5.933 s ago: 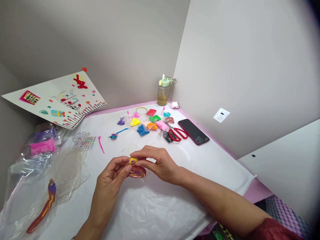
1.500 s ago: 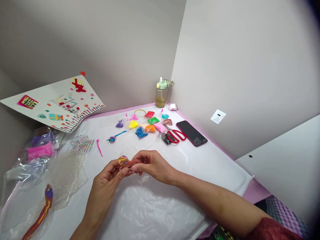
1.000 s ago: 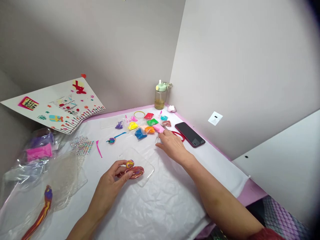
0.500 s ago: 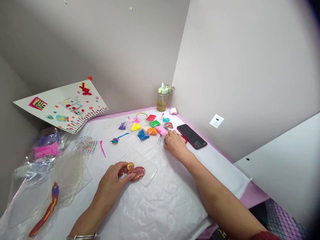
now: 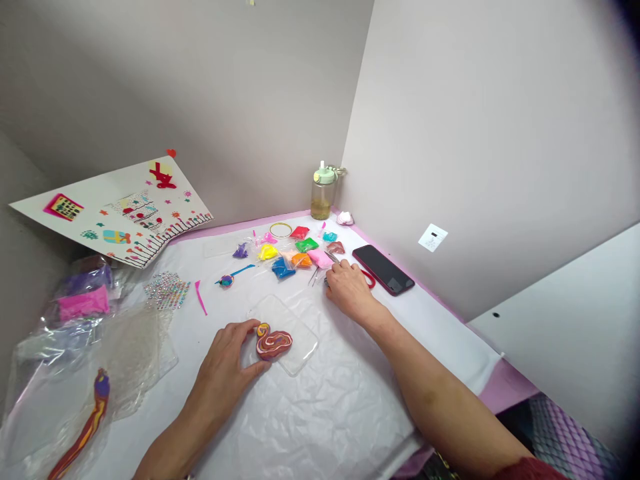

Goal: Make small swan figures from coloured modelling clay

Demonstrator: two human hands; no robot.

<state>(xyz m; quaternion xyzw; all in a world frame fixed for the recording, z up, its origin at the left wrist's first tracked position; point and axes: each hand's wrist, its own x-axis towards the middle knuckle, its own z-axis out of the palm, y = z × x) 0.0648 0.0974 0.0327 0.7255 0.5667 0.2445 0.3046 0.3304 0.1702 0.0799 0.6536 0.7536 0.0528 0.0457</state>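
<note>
Head view: a marbled clay swirl [image 5: 275,344], taken as the centre of the dial, is being supported on the white-covered worktop [image 5: 345,393], where it is lying over the 8 o'clock side of a clear plastic square [image 5: 303,339]. At 9 o'clock, its small yellow-and-purple coil is being touched by the index fingertip of the left hand [image 5: 227,353], while the thumb is being held close against the swirl's 6 o'clock edge; the swirl is being framed loosely, and whether it is being pinched cannot be told.

At 2 o'clock, the red-handled scissors [image 5: 371,279] are being partly covered by the right hand [image 5: 349,287]; the fingers are being curled downward, and whether the handles are being grasped cannot be told. Just beyond that hand, a smartphone [image 5: 384,269] is being seen lying face up.

Between 11 and 1 o'clock, purple, yellow, blue, orange, green and red clay packets [image 5: 283,268] are being kept in a cluster, and behind them at 1 o'clock a drinking bottle [image 5: 323,205] is being stood upright. Toward 10 o'clock, a pink plastic tool [image 5: 201,298] and a sheet of stick-on gems [image 5: 167,291] are being laid out. Between 8 and 9 o'clock, a striped clay roll [image 5: 90,427] is being rested on clear plastic.
</note>
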